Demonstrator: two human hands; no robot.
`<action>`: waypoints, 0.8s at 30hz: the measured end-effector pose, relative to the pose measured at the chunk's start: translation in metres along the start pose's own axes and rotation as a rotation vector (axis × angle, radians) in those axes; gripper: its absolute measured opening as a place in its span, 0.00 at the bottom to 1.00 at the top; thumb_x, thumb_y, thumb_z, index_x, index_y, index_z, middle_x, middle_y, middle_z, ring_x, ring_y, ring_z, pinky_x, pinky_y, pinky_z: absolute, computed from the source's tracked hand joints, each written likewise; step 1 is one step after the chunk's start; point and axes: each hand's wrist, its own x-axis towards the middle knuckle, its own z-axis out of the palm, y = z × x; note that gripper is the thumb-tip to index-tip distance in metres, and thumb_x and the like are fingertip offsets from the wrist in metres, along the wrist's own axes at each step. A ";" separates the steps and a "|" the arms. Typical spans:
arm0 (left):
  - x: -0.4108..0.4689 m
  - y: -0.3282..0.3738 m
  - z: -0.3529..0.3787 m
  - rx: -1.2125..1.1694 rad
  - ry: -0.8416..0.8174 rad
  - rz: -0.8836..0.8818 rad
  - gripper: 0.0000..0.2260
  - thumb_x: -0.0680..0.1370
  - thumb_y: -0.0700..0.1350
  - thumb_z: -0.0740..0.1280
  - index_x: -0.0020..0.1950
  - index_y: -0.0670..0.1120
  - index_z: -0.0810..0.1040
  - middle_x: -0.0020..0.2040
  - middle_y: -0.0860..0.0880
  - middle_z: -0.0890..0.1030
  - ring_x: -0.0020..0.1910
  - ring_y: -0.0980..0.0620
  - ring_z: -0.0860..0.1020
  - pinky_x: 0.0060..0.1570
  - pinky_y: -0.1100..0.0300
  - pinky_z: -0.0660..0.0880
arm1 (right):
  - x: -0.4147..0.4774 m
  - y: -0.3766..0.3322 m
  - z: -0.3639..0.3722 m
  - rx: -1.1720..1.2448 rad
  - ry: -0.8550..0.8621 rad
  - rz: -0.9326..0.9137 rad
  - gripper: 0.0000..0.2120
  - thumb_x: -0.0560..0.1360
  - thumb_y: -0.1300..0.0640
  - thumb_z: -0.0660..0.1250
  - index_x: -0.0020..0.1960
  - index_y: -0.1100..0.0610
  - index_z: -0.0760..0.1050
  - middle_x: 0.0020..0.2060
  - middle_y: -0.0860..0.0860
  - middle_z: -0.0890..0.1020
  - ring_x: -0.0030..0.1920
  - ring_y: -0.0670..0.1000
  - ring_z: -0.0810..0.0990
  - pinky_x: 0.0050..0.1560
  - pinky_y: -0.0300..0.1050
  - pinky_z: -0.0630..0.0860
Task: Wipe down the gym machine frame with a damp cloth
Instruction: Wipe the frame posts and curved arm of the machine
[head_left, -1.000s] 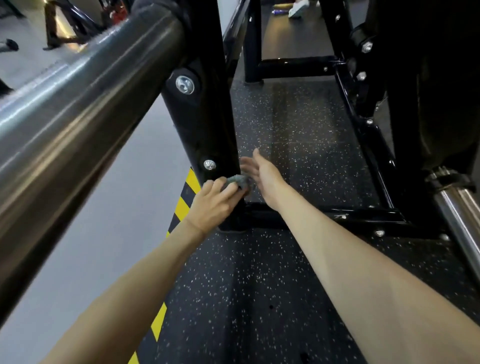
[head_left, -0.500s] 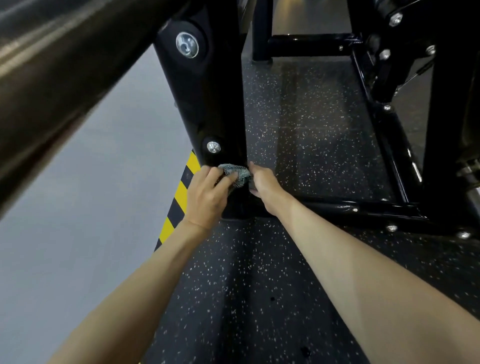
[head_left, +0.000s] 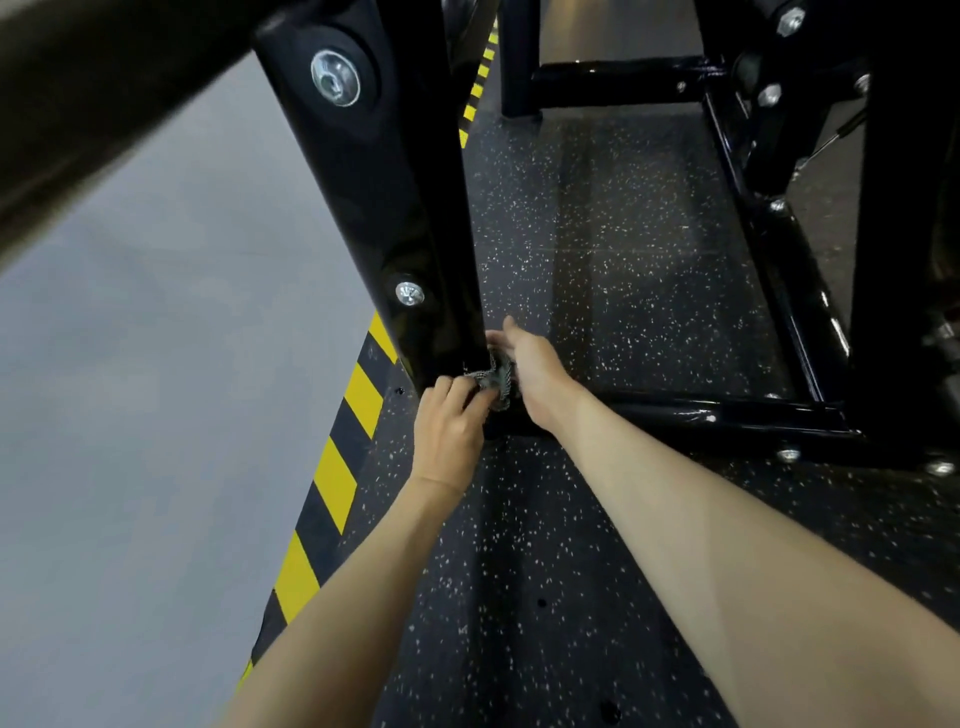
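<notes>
A black upright post (head_left: 395, 208) of the gym machine frame rises from the speckled rubber floor, with two silver bolts on its face. A small grey cloth (head_left: 493, 378) is bunched against the foot of the post, where it meets a low black crossbar (head_left: 727, 413). My left hand (head_left: 449, 431) grips the cloth from the near side. My right hand (head_left: 530, 364) holds the cloth's far side against the post, thumb raised, fingers partly hidden behind it.
A thick metal bar (head_left: 104, 104) crosses the upper left, close to the camera. Yellow-black hazard tape (head_left: 337, 483) edges the dark mat beside grey floor (head_left: 130, 415). More black frame rails (head_left: 789, 270) and uprights stand right and at the back.
The camera has tipped down and closer. Both hands slid lower along the post toward its foot; the right hand went from open beside the cloth to holding it.
</notes>
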 end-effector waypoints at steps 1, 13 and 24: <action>0.000 0.002 -0.002 -0.009 0.020 -0.033 0.08 0.73 0.33 0.66 0.47 0.41 0.82 0.44 0.46 0.73 0.39 0.46 0.67 0.34 0.51 0.65 | 0.000 -0.001 0.000 -0.003 -0.005 0.001 0.20 0.82 0.44 0.55 0.51 0.56 0.80 0.55 0.55 0.82 0.58 0.56 0.79 0.64 0.55 0.73; 0.002 0.016 -0.005 -0.140 0.170 -0.427 0.12 0.71 0.31 0.62 0.47 0.39 0.83 0.43 0.41 0.80 0.45 0.47 0.71 0.43 0.56 0.69 | 0.002 0.002 -0.002 0.029 -0.058 0.020 0.22 0.81 0.41 0.54 0.52 0.55 0.79 0.57 0.54 0.81 0.59 0.55 0.78 0.66 0.56 0.71; 0.008 0.022 -0.010 -0.243 0.151 -0.529 0.13 0.71 0.36 0.60 0.47 0.38 0.83 0.43 0.42 0.80 0.46 0.50 0.70 0.45 0.59 0.73 | 0.009 0.003 -0.001 0.051 -0.050 0.006 0.23 0.82 0.43 0.53 0.57 0.60 0.76 0.50 0.55 0.82 0.49 0.52 0.79 0.51 0.46 0.75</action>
